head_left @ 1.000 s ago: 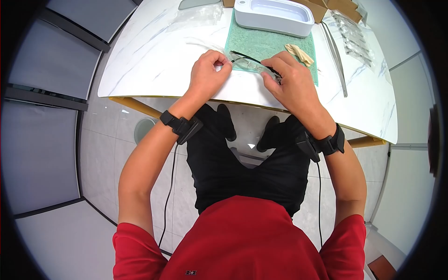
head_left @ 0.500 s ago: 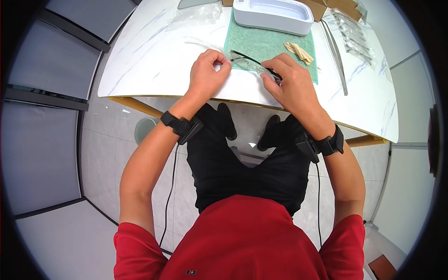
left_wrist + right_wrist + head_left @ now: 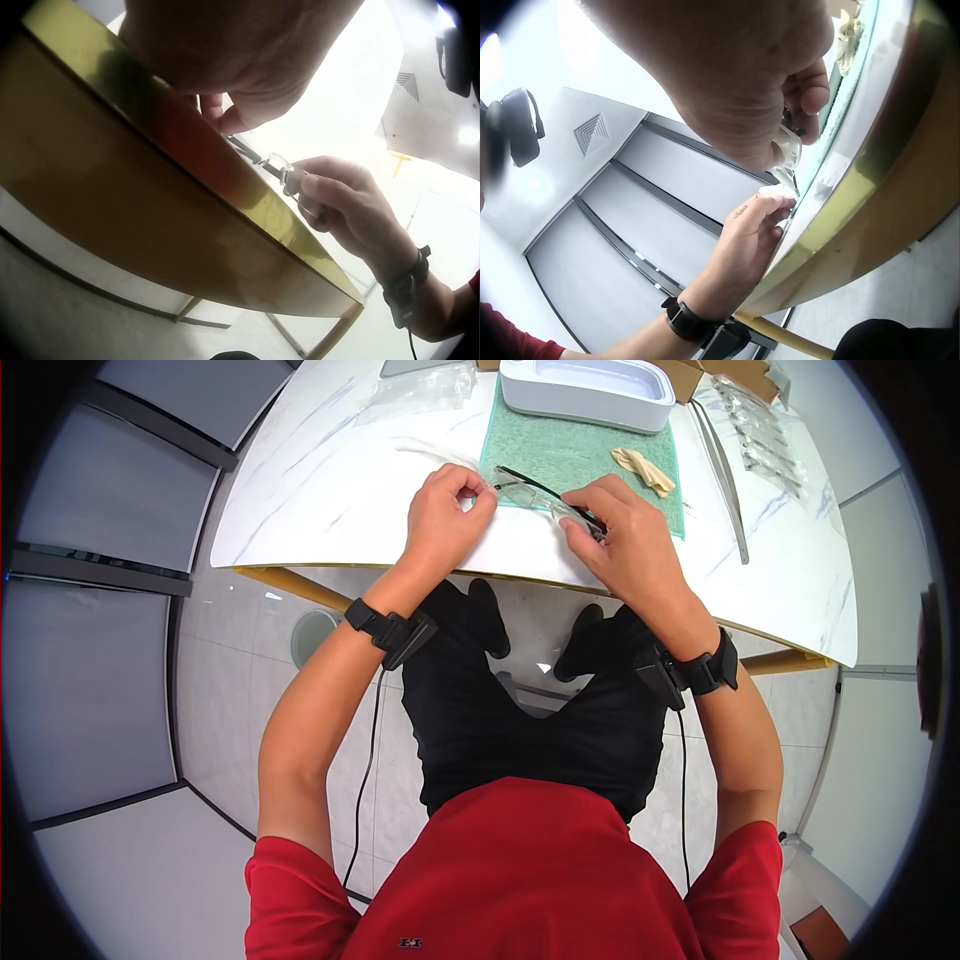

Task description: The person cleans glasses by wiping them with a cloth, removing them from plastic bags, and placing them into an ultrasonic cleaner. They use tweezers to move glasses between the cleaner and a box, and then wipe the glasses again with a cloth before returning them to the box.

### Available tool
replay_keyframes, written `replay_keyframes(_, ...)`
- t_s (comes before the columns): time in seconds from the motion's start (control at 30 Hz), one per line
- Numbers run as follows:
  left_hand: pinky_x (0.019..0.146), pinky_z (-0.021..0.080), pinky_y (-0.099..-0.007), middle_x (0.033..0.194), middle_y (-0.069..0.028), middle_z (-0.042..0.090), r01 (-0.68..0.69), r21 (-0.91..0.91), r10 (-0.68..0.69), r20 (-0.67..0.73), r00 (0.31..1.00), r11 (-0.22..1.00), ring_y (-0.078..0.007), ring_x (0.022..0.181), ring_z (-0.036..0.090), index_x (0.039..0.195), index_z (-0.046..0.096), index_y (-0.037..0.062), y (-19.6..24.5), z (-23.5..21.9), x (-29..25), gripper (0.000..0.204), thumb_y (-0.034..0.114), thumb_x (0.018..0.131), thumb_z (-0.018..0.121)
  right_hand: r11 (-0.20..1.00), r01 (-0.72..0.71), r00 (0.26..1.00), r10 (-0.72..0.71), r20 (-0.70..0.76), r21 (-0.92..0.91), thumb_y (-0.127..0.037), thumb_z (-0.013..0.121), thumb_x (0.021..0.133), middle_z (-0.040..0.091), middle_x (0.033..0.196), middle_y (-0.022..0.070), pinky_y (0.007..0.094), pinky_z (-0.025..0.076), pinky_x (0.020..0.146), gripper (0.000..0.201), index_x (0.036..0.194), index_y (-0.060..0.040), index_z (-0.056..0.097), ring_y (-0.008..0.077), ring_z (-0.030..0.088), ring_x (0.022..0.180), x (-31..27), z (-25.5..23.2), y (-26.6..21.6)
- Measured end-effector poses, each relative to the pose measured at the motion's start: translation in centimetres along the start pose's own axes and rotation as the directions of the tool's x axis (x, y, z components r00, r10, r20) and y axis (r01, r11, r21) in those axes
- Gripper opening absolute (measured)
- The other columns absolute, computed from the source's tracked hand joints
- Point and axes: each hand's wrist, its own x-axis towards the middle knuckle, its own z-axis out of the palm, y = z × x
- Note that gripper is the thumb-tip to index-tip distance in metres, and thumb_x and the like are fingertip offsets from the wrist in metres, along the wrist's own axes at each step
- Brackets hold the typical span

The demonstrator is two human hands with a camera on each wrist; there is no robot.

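Note:
A pair of eyeglasses (image 3: 540,488) with thin dark arms and clear lenses is held between both hands over the towel's near edge. The right hand (image 3: 630,530) grips the right end, its thumb below and its fingers curled over the top. At the other end, the left hand (image 3: 448,510) pinches with thumb and forefinger at the frame. A whitish piece (image 3: 772,191) shows by the left fingertips in the right wrist view; what it is, I cannot tell. In the left wrist view the glasses' lens (image 3: 279,163) shows beside the right fingers.
A green towel (image 3: 560,455) lies under a pale oblong tub (image 3: 590,415). On the towel is a crumpled beige cloth (image 3: 645,472). To the right lie a long grey strip (image 3: 725,490) and clear packets (image 3: 760,435). A plastic bag (image 3: 420,395) lies at back left. The table's edge (image 3: 560,588) is close below the hands.
Both hands keep their hold on the eyeglasses, which stay in nearly the same place. Only a very slight shift of the whole view shows.

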Motion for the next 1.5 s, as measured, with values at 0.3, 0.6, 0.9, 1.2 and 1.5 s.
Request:
replay_keyframes(0.3,0.077,0.051,-0.0356,0.085,-0.0092,0.066,-0.015,0.019,0.015,-0.008,1.000,1.000,-0.0244,0.084,0.063,0.080,0.065,0.0014,0.05,-0.03,-0.03,0.013,0.013,0.082,0.070,1.000,0.005,1.000,-0.005,-0.005,0.002,-0.016,0.073,0.085,0.067,0.097,0.0115,0.0403,0.055,0.071,0.019,0.099,-0.0038,0.073,0.0325,0.067,0.075,-0.07,0.13,0.13)
replay_keyframes(0.6,0.078,0.051,-0.0357,0.086,-0.0088,0.066,-0.006,0.015,0.006,-0.003,1.000,1.000,-0.0242,0.085,0.063,0.081,0.065,0.0014,0.10,-0.06,-0.10,0.013,0.014,0.082,0.070,1.000,0.001,1.000,-0.001,-0.002,0.010,-0.016,0.073,0.085,0.067,0.097,0.0118,0.0402,0.054,0.070,0.018,0.099,-0.0037,0.073,0.0324,0.067,0.074,-0.08,0.12,0.14)
replay_keyframes(0.9,0.078,0.050,-0.0356,0.085,-0.0088,0.066,0.000,0.013,0.000,-0.002,1.000,1.000,-0.0240,0.084,0.063,0.081,0.065,0.0013,0.12,-0.05,-0.06,0.013,0.014,0.082,0.070,1.000,0.007,1.000,-0.007,-0.008,0.010,-0.016,0.073,0.085,0.067,0.097,0.0116,0.0400,0.054,0.070,0.019,0.099,-0.0037,0.073,0.0324,0.067,0.073,-0.15,0.28,0.24)
replay_keyframes(1.2,0.078,0.050,-0.0356,0.085,-0.0087,0.066,-0.019,0.015,0.019,-0.013,1.000,1.000,-0.0239,0.084,0.062,0.080,0.065,0.0016,-0.02,0.03,-0.09,0.013,0.014,0.082,0.070,1.000,0.004,1.000,-0.004,-0.005,0.009,-0.016,0.073,0.085,0.067,0.097,0.0118,0.0395,0.054,0.069,0.019,0.100,-0.0041,0.073,0.0311,0.067,0.072,-0.24,0.31,0.31)
replay_keyframes(1.5,0.076,0.050,-0.0353,0.084,-0.0083,0.066,-0.010,0.017,0.010,-0.017,1.000,1.000,-0.0234,0.082,0.062,0.079,0.064,0.0019,0.21,0.02,-0.09,0.013,0.013,0.081,0.071,1.000,0.004,1.000,-0.004,-0.013,0.021,-0.016,0.073,0.085,0.067,0.097,0.0119,0.0391,0.055,0.069,0.019,0.100,-0.0039,0.073,0.0308,0.067,0.072,-0.31,0.36,0.37)
